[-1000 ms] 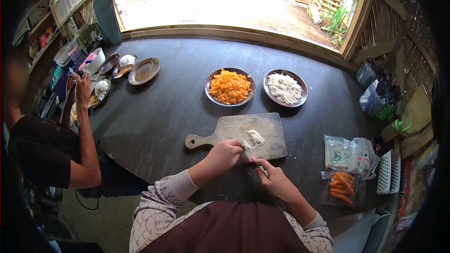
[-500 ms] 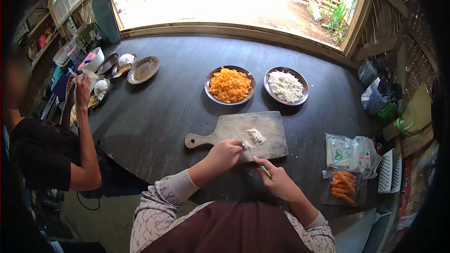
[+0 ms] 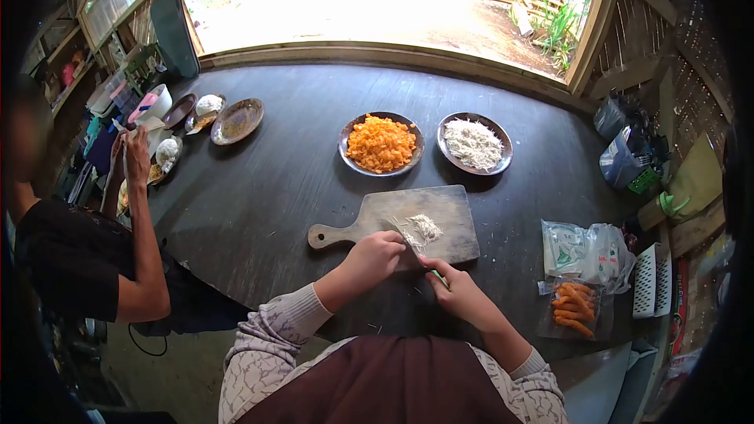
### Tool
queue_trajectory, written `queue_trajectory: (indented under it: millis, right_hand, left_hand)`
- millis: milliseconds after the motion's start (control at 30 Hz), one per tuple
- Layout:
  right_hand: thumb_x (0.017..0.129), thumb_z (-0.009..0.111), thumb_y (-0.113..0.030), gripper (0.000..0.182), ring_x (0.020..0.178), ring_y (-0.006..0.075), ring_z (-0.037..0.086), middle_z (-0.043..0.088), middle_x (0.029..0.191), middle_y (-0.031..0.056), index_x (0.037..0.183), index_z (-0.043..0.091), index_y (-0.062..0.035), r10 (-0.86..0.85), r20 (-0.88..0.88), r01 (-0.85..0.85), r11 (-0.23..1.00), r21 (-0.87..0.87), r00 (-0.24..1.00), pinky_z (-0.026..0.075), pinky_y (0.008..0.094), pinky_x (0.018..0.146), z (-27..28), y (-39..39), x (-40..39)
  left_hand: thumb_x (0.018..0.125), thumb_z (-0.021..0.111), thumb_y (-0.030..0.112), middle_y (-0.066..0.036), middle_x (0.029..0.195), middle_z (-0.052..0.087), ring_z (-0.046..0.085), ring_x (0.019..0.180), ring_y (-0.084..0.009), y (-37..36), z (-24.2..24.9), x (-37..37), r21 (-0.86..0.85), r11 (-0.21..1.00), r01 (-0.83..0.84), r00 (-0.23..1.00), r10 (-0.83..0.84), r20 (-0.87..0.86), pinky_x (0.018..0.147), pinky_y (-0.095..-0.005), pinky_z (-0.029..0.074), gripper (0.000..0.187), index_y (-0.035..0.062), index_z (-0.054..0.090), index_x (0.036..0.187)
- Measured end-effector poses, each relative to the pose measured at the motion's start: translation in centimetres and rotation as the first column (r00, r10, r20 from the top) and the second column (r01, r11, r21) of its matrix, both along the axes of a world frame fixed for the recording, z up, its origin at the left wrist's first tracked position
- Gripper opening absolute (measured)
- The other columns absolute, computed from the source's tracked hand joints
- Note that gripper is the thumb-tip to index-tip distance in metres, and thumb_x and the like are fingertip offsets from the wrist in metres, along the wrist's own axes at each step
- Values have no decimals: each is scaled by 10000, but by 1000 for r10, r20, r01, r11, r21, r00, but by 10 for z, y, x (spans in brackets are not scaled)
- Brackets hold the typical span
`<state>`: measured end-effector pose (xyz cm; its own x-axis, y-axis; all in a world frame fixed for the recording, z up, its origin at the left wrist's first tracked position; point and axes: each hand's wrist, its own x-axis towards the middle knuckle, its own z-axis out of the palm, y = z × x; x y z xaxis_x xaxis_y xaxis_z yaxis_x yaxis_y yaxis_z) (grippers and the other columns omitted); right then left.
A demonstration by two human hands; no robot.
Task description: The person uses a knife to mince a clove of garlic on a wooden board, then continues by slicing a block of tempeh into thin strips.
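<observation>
While the right hand (image 3: 463,294) is closing narrowly around the green handle of a knife (image 3: 438,275), the left hand (image 3: 377,257) is bunching its bent fingers just beside the blade. Those fingertips are touching the white shreds (image 3: 426,228) at their near left edge, but their undersides are hidden, so I cannot tell whether they are pinching any. The shreds are lying in a small loose pile on the wooden cutting board (image 3: 377,208), whose handle is pointing left. The knife is slanting over the board's near part, between the left fingers and the pile.

Compared with the frame half a second ago, the right hand is sitting slightly further forward and nearer the left hand, and the blade is showing more of its dark side. The left hand is keeping much the same pose, and the pile is looking little changed. Beyond the board, a plate of orange pieces (image 3: 381,144) and a plate of white strands (image 3: 473,144) are resting side by side on the dark table (image 3: 290,126).
</observation>
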<state>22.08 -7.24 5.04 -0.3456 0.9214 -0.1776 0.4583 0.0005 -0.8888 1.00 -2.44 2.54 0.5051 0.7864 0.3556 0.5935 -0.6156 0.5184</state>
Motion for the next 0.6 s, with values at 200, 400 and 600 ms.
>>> queue_trajectory:
  millis: [200,400,600]
  right_hand:
    - [940,522,-157,347,588,113,452,546,665,119,1286,517,-129,30,70,-23,994,-104,997,426,275,610,14,-3,3]
    - [941,522,-157,343,566,106,430,544,648,105,1283,523,-135,-8,-12,9,998,66,1000,408,268,582,-21,0,0]
    - [939,525,-147,368,524,65,382,461,583,11,1307,519,-151,3,-31,-2,1000,31,1000,368,244,511,-10,4,0]
  left_hand:
    - [742,572,41,-120,918,633,611,884,-291,0,-1,0,-27,1000,-7,1000,7,9,803,-374,494,116,2,668,794]
    - [750,610,39,-106,948,640,628,884,-278,1,0,-1,-44,999,-11,998,8,-64,795,-361,508,126,-4,678,846]
    - [756,608,42,-108,949,637,627,880,-277,1,3,-2,-62,998,0,1000,-1,-16,795,-359,507,142,-8,681,867]
